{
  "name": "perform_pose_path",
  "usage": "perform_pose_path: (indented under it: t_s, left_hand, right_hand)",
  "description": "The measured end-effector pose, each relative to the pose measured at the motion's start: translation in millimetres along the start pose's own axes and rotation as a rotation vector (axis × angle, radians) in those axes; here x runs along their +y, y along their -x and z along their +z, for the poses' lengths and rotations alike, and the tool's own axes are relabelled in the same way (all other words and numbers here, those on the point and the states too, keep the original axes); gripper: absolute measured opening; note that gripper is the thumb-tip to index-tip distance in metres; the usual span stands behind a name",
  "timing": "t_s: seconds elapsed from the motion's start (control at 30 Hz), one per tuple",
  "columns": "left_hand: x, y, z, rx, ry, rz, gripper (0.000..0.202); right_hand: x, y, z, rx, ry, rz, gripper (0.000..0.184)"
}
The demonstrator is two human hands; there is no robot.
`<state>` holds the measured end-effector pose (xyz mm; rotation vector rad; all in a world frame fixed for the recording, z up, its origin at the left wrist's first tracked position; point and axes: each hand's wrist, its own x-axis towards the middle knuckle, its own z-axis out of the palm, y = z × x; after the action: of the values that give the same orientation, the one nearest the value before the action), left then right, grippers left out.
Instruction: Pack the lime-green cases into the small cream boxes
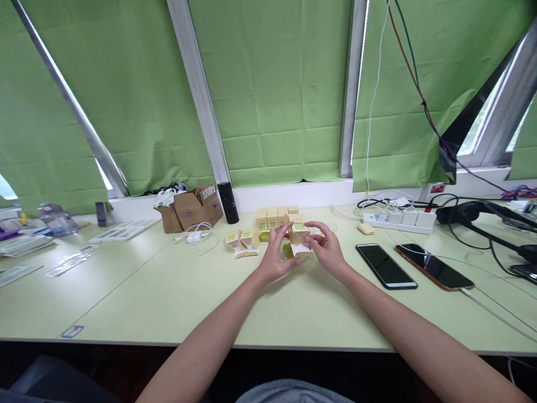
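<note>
Between my two hands is a small tan cardboard box (298, 237) with a green-and-white top and a pale flap hanging open at the front. My left hand (274, 258) curls round its left side, fingertips at the upper edge and thumb low near the flap. On the other side my right hand (329, 252) grips it with thumb and fingers. A green item (287, 250) shows beside my left palm; its kind is unclear. Behind stand several similar small boxes (272, 215) in a row, partly hidden by my hands. To the left, opened small boxes (244, 242) lie together.
Two phones (386, 266) (434, 267) lie right of my hands, one with a cable plugged in. Farther back are a power strip (398, 219) and a black headset (482, 215). A brown carton (197, 208), black cylinder (227, 202) and coiled white cable (195, 236) stand left.
</note>
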<state>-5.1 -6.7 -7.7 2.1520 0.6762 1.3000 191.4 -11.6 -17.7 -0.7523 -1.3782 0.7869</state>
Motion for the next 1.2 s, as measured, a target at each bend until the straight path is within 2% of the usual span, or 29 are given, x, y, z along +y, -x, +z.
perform_pose_path:
  t_s: [0.3, 0.5, 0.83, 1.2]
  left_hand:
    - [1, 0, 2.2, 0.044, 0.003, 0.037, 0.076]
    - [-4, 1, 3.9, 0.083, 0.092, -0.022, 0.063]
    - [-11, 0, 3.6, 0.155, 0.197, -0.11, 0.054]
    - [-11, -1, 4.3, 0.178, 0.22, -0.122, 0.048]
  right_hand:
    - [6, 0, -1, 0.008, 0.064, -0.044, 0.03]
    - [4, 3, 1, -0.016, 0.079, -0.077, 0.029]
    - [4, 6, 1, -0.093, -0.019, -0.084, 0.037]
    - [3, 8, 1, -0.138, -0.056, -0.083, 0.039]
